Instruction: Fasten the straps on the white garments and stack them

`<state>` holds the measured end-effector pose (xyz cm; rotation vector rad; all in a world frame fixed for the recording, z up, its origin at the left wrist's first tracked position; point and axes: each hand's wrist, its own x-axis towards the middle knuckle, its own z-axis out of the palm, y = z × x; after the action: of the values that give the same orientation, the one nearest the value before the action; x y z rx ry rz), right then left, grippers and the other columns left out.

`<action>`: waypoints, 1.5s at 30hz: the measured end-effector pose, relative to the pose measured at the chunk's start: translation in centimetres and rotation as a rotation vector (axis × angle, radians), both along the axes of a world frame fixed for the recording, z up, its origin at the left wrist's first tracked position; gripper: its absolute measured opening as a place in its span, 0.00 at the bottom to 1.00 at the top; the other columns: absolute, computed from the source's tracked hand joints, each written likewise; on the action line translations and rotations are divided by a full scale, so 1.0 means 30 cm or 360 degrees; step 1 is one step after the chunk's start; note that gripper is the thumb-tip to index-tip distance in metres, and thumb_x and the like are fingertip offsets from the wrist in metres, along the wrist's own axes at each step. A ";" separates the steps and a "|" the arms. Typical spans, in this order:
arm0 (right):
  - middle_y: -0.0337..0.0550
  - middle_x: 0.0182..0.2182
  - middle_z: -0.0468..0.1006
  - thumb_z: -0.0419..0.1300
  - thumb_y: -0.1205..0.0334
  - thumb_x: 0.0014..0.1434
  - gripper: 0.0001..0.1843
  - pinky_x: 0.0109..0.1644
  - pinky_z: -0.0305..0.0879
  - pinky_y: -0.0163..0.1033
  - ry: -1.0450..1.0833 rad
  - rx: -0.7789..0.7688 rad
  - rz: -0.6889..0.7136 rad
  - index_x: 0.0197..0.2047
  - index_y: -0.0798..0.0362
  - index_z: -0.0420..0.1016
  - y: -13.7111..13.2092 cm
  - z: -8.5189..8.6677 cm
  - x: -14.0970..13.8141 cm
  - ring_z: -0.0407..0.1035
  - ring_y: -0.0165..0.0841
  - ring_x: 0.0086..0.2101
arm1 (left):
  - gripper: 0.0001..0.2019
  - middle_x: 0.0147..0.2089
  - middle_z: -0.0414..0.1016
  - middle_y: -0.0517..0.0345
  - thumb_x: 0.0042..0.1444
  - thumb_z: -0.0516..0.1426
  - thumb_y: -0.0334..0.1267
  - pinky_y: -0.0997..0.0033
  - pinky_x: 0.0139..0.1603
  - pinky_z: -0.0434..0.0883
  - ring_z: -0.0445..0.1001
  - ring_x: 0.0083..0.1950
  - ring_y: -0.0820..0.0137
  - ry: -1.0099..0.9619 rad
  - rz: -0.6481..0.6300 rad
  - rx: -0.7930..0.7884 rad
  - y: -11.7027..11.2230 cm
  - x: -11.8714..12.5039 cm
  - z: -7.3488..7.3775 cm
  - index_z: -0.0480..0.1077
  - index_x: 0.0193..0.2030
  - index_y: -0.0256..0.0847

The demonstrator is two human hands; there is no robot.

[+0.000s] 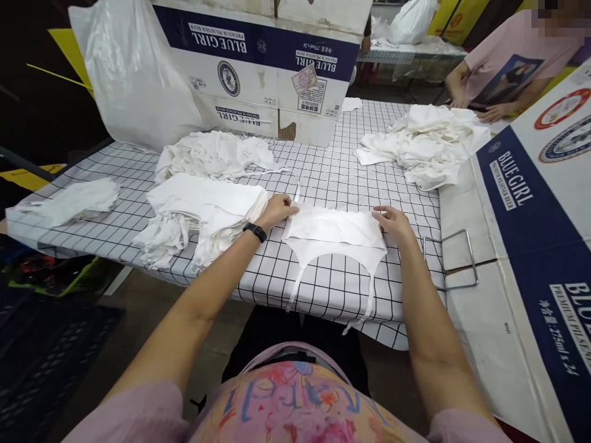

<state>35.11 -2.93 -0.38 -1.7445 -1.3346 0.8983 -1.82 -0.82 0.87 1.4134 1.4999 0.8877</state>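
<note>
A white cloth piece point(333, 232) with long straps lies flat on the checked table cover point(323, 178) in front of me. My left hand point(277, 209) pinches its left edge, a black band on the wrist. My right hand point(391, 221) presses its right edge with the fingers curled on the fabric. The straps hang over the table's front edge. A neat stack of the same white pieces point(203, 212) lies just left of my left hand.
Loose white heaps lie at back left point(217, 154), far left point(69, 202) and back right point(427, 144). Blue Girl cartons stand at the back point(263, 67) and right point(526, 203), with a plastic bag point(133, 74) and a wire frame point(450, 258). Another person point(503, 67) leans at the far right.
</note>
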 end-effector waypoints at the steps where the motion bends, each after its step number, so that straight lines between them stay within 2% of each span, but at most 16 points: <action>1: 0.37 0.24 0.77 0.70 0.57 0.47 0.13 0.32 0.65 0.38 -0.0013 -0.0012 0.0033 0.38 0.50 0.82 0.003 0.002 0.001 0.66 0.30 0.24 | 0.13 0.26 0.67 0.62 0.39 0.67 0.35 0.72 0.28 0.60 0.65 0.28 0.72 -0.0011 0.0001 -0.0004 -0.001 0.003 0.000 0.66 0.25 0.41; 5: 0.39 0.25 0.76 0.72 0.55 0.46 0.11 0.34 0.67 0.38 0.0036 -0.0062 0.0129 0.31 0.51 0.79 0.008 0.011 0.013 0.68 0.31 0.26 | 0.14 0.24 0.65 0.64 0.38 0.67 0.35 0.72 0.27 0.60 0.63 0.26 0.74 -0.0074 0.0022 -0.0019 -0.004 0.009 0.007 0.64 0.25 0.41; 12: 0.41 0.32 0.78 0.74 0.41 0.46 0.22 0.46 0.71 0.40 0.0285 -0.0084 0.0294 0.31 0.50 0.76 -0.031 0.071 0.059 0.72 0.34 0.36 | 0.14 0.29 0.71 0.61 0.39 0.69 0.38 0.72 0.33 0.66 0.70 0.32 0.72 -0.0268 -0.0014 0.0018 -0.024 -0.001 0.042 0.69 0.29 0.39; 15: 0.43 0.39 0.81 0.74 0.41 0.47 0.23 0.50 0.71 0.42 0.0506 0.0005 0.0399 0.31 0.50 0.75 -0.064 0.112 0.066 0.72 0.36 0.41 | 0.14 0.30 0.72 0.60 0.41 0.70 0.40 0.72 0.34 0.65 0.70 0.33 0.73 -0.0366 -0.0018 0.0067 -0.039 -0.011 0.065 0.69 0.28 0.38; 17: 0.45 0.47 0.81 0.74 0.42 0.47 0.22 0.49 0.71 0.45 0.0652 0.0079 0.0447 0.29 0.49 0.73 -0.084 0.135 0.057 0.73 0.39 0.44 | 0.15 0.29 0.71 0.60 0.43 0.70 0.41 0.72 0.34 0.65 0.69 0.32 0.73 -0.0406 -0.0022 0.0085 -0.049 -0.015 0.079 0.69 0.28 0.38; 19: 0.46 0.50 0.79 0.72 0.43 0.47 0.21 0.48 0.71 0.46 0.0725 0.0133 0.0457 0.27 0.49 0.71 -0.099 0.150 0.038 0.73 0.41 0.45 | 0.15 0.30 0.71 0.60 0.44 0.70 0.42 0.72 0.35 0.66 0.69 0.32 0.74 -0.0427 -0.0043 0.0079 -0.060 -0.017 0.091 0.69 0.28 0.38; 20: 0.46 0.48 0.79 0.71 0.43 0.47 0.21 0.47 0.71 0.47 0.0751 0.0159 0.0456 0.26 0.49 0.69 -0.103 0.156 0.026 0.73 0.43 0.45 | 0.15 0.30 0.71 0.60 0.45 0.70 0.42 0.71 0.35 0.66 0.69 0.32 0.74 -0.0432 -0.0058 0.0075 -0.065 -0.017 0.097 0.69 0.28 0.38; 22: 0.45 0.38 0.76 0.69 0.43 0.46 0.22 0.46 0.70 0.47 0.0823 0.0237 0.0449 0.24 0.48 0.65 -0.107 0.166 0.002 0.71 0.44 0.44 | 0.15 0.30 0.72 0.60 0.45 0.70 0.42 0.71 0.36 0.67 0.70 0.33 0.74 -0.0443 -0.0087 0.0067 -0.074 -0.018 0.105 0.68 0.28 0.38; 24: 0.43 0.28 0.67 0.68 0.42 0.45 0.23 0.45 0.69 0.47 0.0895 0.0314 0.0440 0.22 0.47 0.61 -0.109 0.180 -0.015 0.70 0.44 0.41 | 0.16 0.30 0.72 0.60 0.46 0.70 0.42 0.70 0.37 0.68 0.70 0.33 0.74 -0.0463 -0.0104 0.0063 -0.083 -0.021 0.113 0.67 0.27 0.39; 26: 0.42 0.25 0.63 0.67 0.40 0.45 0.25 0.42 0.68 0.46 0.0900 0.0312 0.0433 0.22 0.47 0.60 -0.113 0.197 -0.020 0.69 0.43 0.38 | 0.18 0.30 0.71 0.60 0.46 0.71 0.43 0.71 0.37 0.68 0.70 0.32 0.75 -0.0489 -0.0118 0.0070 -0.091 -0.029 0.124 0.67 0.27 0.39; 29: 0.44 0.28 0.69 0.69 0.37 0.45 0.26 0.38 0.66 0.44 0.0780 0.0202 0.0446 0.22 0.48 0.62 -0.133 0.222 -0.004 0.68 0.41 0.36 | 0.20 0.30 0.70 0.61 0.44 0.73 0.46 0.72 0.35 0.67 0.69 0.32 0.75 -0.0546 -0.0148 0.0102 -0.103 -0.049 0.150 0.66 0.28 0.40; 33: 0.44 0.33 0.77 0.76 0.41 0.43 0.23 0.37 0.65 0.40 0.0532 -0.0040 0.0593 0.28 0.50 0.77 -0.180 0.234 0.029 0.69 0.38 0.34 | 0.23 0.27 0.68 0.63 0.39 0.76 0.47 0.74 0.33 0.65 0.68 0.31 0.76 -0.0595 -0.0119 0.0154 -0.124 -0.081 0.194 0.66 0.27 0.39; 35: 0.43 0.34 0.79 0.78 0.42 0.44 0.22 0.38 0.67 0.40 0.0393 -0.0126 0.0637 0.31 0.50 0.82 -0.203 0.238 0.034 0.70 0.37 0.35 | 0.23 0.27 0.68 0.64 0.38 0.76 0.45 0.75 0.33 0.65 0.68 0.31 0.76 -0.0603 -0.0106 0.0201 -0.135 -0.096 0.214 0.67 0.27 0.39; 41: 0.45 0.34 0.82 0.72 0.34 0.50 0.25 0.43 0.70 0.42 -0.0130 -0.0040 0.0660 0.29 0.50 0.82 -0.238 0.266 0.016 0.74 0.43 0.39 | 0.18 0.34 0.75 0.60 0.40 0.76 0.43 0.74 0.37 0.69 0.72 0.35 0.74 -0.0497 -0.0142 0.0322 -0.175 -0.122 0.278 0.75 0.32 0.39; 45: 0.42 0.24 0.76 0.69 0.37 0.54 0.22 0.31 0.65 0.39 -0.0398 0.0169 0.0483 0.32 0.49 0.82 -0.254 0.282 0.004 0.70 0.37 0.28 | 0.17 0.35 0.77 0.57 0.39 0.75 0.43 0.73 0.37 0.69 0.73 0.36 0.73 -0.0425 -0.0177 0.0299 -0.201 -0.129 0.331 0.79 0.33 0.39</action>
<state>35.23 -10.54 8.09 -1.6381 -1.8142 0.7698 -5.68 -6.85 10.80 1.4323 1.1520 1.1224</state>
